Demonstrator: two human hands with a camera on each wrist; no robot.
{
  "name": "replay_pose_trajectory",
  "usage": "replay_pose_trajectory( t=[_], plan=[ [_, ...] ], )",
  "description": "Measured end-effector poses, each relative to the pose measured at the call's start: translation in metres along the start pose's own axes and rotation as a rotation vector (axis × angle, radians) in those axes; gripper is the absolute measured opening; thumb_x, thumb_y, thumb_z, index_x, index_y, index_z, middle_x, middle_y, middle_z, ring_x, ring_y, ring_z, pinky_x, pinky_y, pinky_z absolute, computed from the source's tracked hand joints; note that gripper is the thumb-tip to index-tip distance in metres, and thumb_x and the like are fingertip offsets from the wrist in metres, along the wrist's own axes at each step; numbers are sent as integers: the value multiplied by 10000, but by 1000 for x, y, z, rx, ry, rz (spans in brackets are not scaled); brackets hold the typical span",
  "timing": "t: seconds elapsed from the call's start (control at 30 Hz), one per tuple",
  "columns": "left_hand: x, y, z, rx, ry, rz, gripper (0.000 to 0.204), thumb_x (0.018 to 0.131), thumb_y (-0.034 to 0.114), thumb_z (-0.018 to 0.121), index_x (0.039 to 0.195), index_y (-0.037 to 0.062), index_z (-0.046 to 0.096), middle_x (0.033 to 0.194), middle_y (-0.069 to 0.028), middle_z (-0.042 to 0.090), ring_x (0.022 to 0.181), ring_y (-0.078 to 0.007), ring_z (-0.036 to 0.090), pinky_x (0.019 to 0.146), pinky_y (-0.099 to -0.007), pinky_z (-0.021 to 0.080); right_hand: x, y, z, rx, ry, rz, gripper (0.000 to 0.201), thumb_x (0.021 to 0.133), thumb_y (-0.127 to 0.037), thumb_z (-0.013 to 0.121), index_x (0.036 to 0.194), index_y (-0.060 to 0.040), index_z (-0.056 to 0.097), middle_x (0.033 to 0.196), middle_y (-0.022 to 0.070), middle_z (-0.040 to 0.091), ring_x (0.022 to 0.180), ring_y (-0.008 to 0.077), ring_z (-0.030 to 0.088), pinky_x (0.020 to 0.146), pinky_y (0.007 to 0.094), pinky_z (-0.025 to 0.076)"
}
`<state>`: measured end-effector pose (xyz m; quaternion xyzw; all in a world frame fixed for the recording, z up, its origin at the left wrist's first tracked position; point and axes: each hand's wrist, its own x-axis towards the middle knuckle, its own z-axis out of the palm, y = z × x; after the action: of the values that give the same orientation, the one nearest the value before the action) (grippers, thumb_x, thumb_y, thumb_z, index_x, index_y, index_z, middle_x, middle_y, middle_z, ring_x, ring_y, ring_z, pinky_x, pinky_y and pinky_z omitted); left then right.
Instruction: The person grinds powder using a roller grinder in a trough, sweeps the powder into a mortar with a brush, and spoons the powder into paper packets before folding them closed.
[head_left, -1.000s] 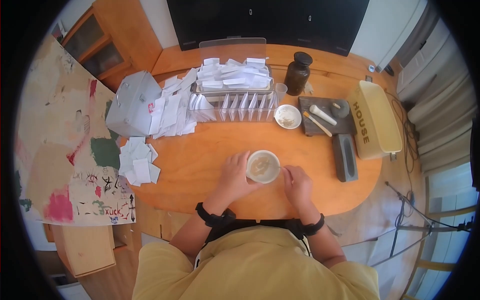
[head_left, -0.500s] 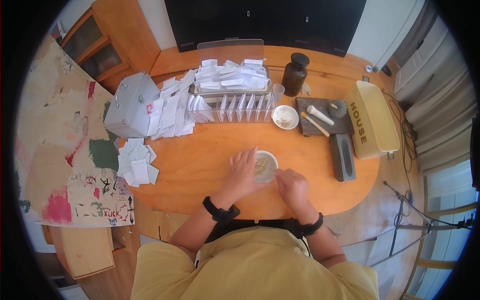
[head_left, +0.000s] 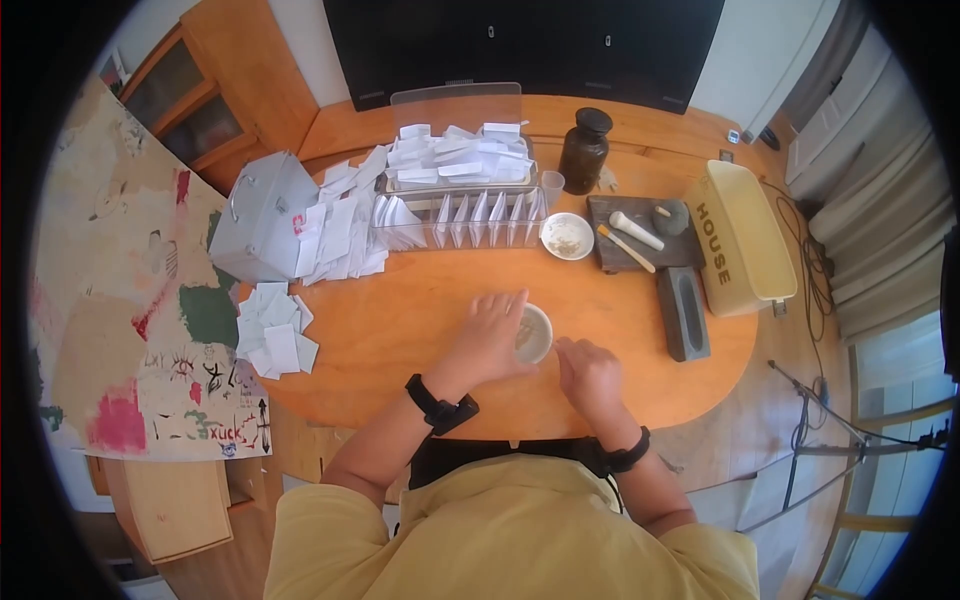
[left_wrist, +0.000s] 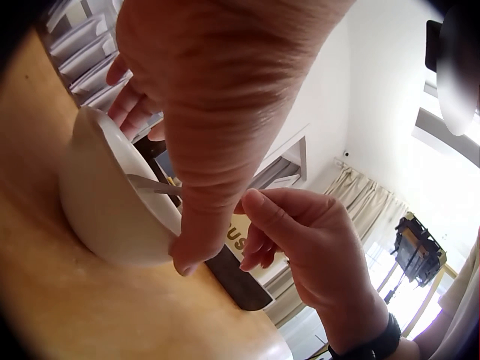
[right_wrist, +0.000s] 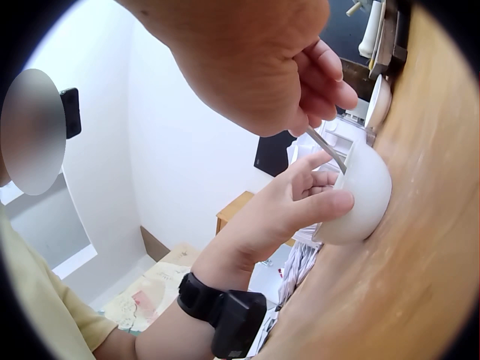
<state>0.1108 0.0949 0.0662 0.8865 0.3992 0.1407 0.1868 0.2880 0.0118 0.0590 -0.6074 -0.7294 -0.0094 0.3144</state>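
Note:
A white bowl (head_left: 537,338) with some pale beige stuff inside stands low over the front middle of the table. My left hand (head_left: 488,338) grips its left side, thumb on the near rim and fingers along the far rim, covering part of the bowl in the head view. To the right, my right hand (head_left: 590,375) pinches a thin flat metal utensil (left_wrist: 154,185). The utensil slants over the rim into the bowl (right_wrist: 365,196); its lower end is hidden inside, so I cannot tell its exact kind.
Behind stand paper-filled clear organizers (head_left: 470,225), a dark bottle (head_left: 584,155) and a small white dish (head_left: 567,237). A dark board (head_left: 625,258) bears a brush and a white pestle; a grey stone block (head_left: 684,315) and a yellow HOUSE bin (head_left: 750,240) sit right. Loose papers (head_left: 275,325) lie left.
My left hand has shifted right and turned further over the bowl, hiding more of it. The bowl has moved slightly right. The right hand stays beside it, still pinching the metal utensil.

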Motion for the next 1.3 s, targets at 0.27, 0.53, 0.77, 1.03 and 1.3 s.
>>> replay_pose_trajectory(
  t=[0.27, 0.53, 0.77, 1.03, 1.3],
  plan=[
    [3, -26, -8, -38, -190, 196, 1074, 547, 326, 847, 1429, 56, 298, 1309, -147, 478, 1250, -318, 422, 1132, -567, 147, 1, -3, 0, 3, 15, -7, 101, 836, -132, 655, 761, -83, 607, 597, 78, 541, 493, 258, 550, 469, 355, 450],
    [-5, -13, -20, -7, -201, 62, 1112, 524, 343, 860, 1446, 81, 296, 1401, -126, 429, 1334, -304, 355, 1137, -586, 100, 0, -6, -3, -18, -25, -18, 110, 834, -124, 649, 744, -87, 597, 576, 70, 530, 486, 255, 553, 474, 357, 450],
    [-2, -23, -16, 73, -253, 154, 1169, 517, 397, 856, 1470, 91, 252, 1426, -206, 373, 1367, -337, 299, 1135, -591, 86, 1, -6, -1, -69, -23, -29, 117, 842, -144, 649, 755, -95, 588, 571, 56, 523, 489, 240, 557, 471, 343, 451],
    [-21, -5, -11, -73, 108, -265, 1306, 509, 506, 862, 1444, -80, 163, 1401, -280, 350, 1330, -410, 310, 1102, -515, 222, 4, -12, -1, -78, -33, -28, 107, 842, -145, 649, 765, -91, 598, 586, 56, 535, 505, 236, 569, 483, 345, 461],
    [-42, 3, 13, -127, 106, -362, 1266, 562, 458, 866, 1426, -111, 137, 1302, -265, 437, 1220, -401, 419, 1030, -490, 318, 7, -11, 7, -15, -61, -44, 66, 828, -132, 652, 793, -84, 625, 614, 71, 565, 523, 247, 579, 489, 360, 463]
  ],
)
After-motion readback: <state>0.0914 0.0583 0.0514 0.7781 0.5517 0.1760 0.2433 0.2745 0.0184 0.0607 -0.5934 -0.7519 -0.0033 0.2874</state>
